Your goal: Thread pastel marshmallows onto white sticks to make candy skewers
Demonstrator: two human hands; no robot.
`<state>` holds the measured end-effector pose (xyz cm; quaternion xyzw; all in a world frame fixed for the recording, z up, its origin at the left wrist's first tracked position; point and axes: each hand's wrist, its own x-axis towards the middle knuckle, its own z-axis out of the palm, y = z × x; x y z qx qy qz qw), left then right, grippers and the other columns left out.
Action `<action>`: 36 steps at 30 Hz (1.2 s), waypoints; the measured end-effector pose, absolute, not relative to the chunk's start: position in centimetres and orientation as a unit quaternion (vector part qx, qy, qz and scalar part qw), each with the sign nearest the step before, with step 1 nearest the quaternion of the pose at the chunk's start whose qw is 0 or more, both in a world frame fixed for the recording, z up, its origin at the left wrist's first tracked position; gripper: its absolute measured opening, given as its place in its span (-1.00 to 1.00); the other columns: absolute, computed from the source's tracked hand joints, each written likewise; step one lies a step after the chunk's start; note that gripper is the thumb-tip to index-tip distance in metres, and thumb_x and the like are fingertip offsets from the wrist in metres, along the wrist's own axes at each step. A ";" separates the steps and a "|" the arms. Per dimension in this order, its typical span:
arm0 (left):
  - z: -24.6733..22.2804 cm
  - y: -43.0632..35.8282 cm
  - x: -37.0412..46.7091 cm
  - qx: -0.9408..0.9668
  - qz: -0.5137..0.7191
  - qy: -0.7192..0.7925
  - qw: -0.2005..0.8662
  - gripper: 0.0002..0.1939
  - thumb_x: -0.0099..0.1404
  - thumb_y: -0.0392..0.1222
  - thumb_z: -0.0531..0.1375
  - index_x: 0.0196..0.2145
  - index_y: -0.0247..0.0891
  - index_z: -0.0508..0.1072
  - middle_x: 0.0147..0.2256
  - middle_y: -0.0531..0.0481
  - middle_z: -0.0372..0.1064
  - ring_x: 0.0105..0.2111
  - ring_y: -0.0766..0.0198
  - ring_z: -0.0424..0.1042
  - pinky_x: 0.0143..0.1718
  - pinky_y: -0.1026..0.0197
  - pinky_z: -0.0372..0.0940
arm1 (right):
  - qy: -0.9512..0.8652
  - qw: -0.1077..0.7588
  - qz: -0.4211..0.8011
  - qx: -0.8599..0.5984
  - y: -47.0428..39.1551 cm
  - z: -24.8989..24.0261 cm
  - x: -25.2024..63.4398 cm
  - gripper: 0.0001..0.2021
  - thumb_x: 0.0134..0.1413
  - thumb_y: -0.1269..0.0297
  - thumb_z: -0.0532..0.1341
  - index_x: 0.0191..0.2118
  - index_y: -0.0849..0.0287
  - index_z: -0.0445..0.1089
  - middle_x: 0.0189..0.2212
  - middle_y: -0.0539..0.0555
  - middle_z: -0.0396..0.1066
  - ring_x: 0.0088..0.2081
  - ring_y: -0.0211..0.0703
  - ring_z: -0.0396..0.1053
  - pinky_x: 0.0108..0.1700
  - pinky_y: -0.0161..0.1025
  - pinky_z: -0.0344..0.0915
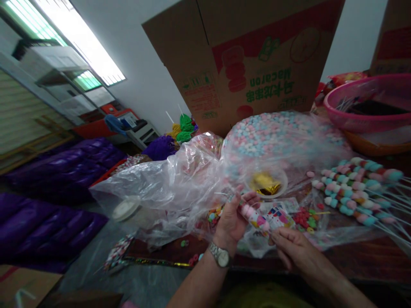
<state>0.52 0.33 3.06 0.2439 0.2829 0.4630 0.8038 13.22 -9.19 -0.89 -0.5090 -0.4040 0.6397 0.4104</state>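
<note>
Pastel candy skewer [256,217] held at both ends above surface [353,252], just in front of gold-foil bowl [267,183]. Left hand [231,219], wristwatch [220,255] on wrist, grip closed on skewer's upper end. Right hand [293,248] grip pinched on lower end. Finished skewers [356,190] lie right of bowl. Bag of pastel candies [276,134] behind bowl; cardboard box [244,60] behind that; pink basin [369,105] far right.

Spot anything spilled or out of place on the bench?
Yes. A few loose candy rings lie scattered at the table edge near the left hand, away from the bagged sweets. One stray marshmallow sits apart from the finished skewers. The cardboard box stands upside down, print inverted.
</note>
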 end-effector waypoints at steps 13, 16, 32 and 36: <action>2.0 -2.1 4.4 0.205 0.476 0.378 0.767 -0.55 -0.13 0.07 0.38 -0.53 -0.29 0.27 -0.68 0.17 0.22 -0.68 0.42 0.25 -0.49 0.28 0.27 | -0.461 0.470 0.514 -0.550 -8.2 -1.6 12.0 -0.47 -0.03 -0.30 0.03 -0.59 0.12 0.17 -0.75 -0.07 0.10 -0.68 -0.28 0.02 -0.62 -0.31 -0.03; 1.2 -2.4 4.2 0.201 0.462 0.408 0.762 -0.52 -0.15 0.11 0.38 -0.53 -0.30 0.29 -0.64 0.10 0.30 -0.62 0.38 0.30 -0.51 0.30 0.24 | -0.458 0.459 0.521 -0.555 -8.1 -2.0 12.0 -0.45 0.01 -0.28 0.00 -0.63 0.14 0.15 -0.76 -0.06 0.13 -0.68 -0.29 0.05 -0.60 -0.32 0.02; 3.2 -3.3 -0.3 0.763 0.173 0.372 0.499 -0.50 0.32 0.12 -0.09 -0.44 -0.25 0.48 -0.50 -0.06 0.41 -0.46 0.21 0.34 -0.35 0.18 0.24 | -0.562 0.463 0.379 -0.572 -8.1 -1.5 14.1 -0.68 0.15 0.09 -0.02 -0.53 0.13 0.21 -0.60 -0.01 0.24 -0.51 -0.18 0.22 -0.47 -0.29 0.15; 7.0 -1.6 -3.7 0.891 0.220 0.392 0.065 -0.70 0.20 0.03 0.16 -0.22 -0.20 0.49 -0.24 -0.19 0.44 -0.19 -0.03 0.33 -0.06 -0.09 0.08 | -0.628 0.390 0.388 -0.551 -8.3 0.5 16.9 -0.67 0.20 0.12 -0.01 -0.53 0.15 0.18 -0.63 -0.07 0.14 -0.53 -0.25 0.14 -0.51 -0.34 0.05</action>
